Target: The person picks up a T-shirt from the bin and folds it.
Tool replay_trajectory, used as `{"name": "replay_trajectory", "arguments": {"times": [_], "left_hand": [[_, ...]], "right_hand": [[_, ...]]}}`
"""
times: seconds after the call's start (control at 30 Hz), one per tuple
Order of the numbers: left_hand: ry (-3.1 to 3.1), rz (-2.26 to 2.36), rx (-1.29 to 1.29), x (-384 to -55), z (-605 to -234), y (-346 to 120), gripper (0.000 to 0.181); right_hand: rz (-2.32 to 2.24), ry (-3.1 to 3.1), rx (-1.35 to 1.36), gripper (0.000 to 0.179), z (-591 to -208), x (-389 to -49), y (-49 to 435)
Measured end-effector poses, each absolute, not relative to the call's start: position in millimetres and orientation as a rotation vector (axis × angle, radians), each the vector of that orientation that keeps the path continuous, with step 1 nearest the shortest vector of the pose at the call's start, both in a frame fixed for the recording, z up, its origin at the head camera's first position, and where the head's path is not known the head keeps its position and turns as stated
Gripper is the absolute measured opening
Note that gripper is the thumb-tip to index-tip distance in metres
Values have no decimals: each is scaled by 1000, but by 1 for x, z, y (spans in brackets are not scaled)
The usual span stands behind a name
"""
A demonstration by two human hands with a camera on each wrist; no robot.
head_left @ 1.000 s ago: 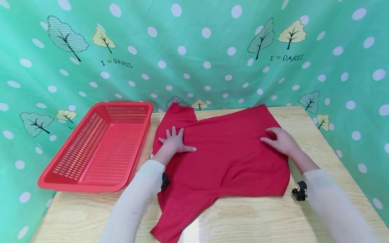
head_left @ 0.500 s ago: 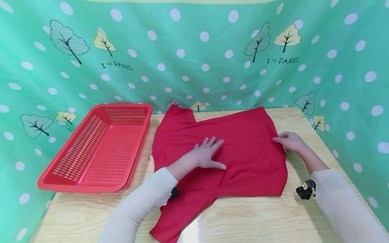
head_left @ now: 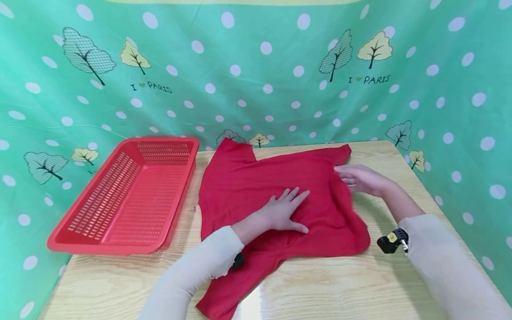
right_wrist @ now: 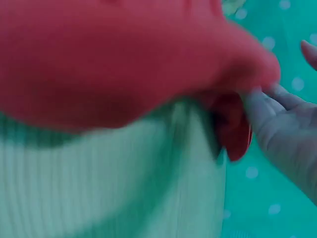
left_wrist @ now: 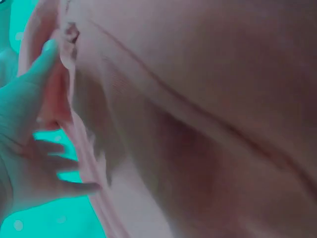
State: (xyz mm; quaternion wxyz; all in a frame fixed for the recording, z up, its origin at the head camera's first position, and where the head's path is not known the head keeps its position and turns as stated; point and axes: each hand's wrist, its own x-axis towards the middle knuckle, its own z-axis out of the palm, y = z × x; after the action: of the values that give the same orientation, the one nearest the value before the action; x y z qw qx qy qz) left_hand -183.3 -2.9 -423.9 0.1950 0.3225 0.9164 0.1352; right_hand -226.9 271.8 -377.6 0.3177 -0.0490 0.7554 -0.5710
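Observation:
A red T-shirt [head_left: 240, 191] lies across the table in the head view, its sleeves on the left and its hem on the right. My left hand [head_left: 284, 210] is spread over the middle of the shirt, fingers apart, palm down. At the hem side, my right hand [head_left: 360, 178] pinches the shirt's edge, which is lifted and bent leftward. In the right wrist view, the raised cloth [right_wrist: 198, 59] hangs over the table from the right hand's fingers [right_wrist: 267, 109]. Shirt folds fill much of the left wrist view beside the left hand [left_wrist: 29, 129].
A red plastic basket [head_left: 148, 200] with perforated sides stands left of the shirt. Both lie on a light wooden table [head_left: 320, 284]. A green dotted curtain [head_left: 256, 66] printed with trees surrounds the table at the back and sides.
My left hand has moved right from the upper sleeve area to the shirt's middle. The right hand has taken the hem and drawn it up and leftward, so the right side is bunched.

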Motion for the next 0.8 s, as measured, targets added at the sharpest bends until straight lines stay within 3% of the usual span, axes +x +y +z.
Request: {"name": "replay_trajectory", "arguments": {"times": [0.17,0.37,0.6,0.8], "left_hand": [[2821,469,1093,-184,-417,5,90],[2718,283,1232,-182,-418,7,69],[2578,154,1125,-183,-428,-3,59],[2553,149,1062,-185,-431,-11,59]], "right_hand": [[-1670,1697,-218,75,-379,-234,229],[-1544,1773,-203,70,-395,-238,210],[-1015,2360,-152,51,-398,-231,227],[-777,2238,-158,45,-402,-223,236]]}}
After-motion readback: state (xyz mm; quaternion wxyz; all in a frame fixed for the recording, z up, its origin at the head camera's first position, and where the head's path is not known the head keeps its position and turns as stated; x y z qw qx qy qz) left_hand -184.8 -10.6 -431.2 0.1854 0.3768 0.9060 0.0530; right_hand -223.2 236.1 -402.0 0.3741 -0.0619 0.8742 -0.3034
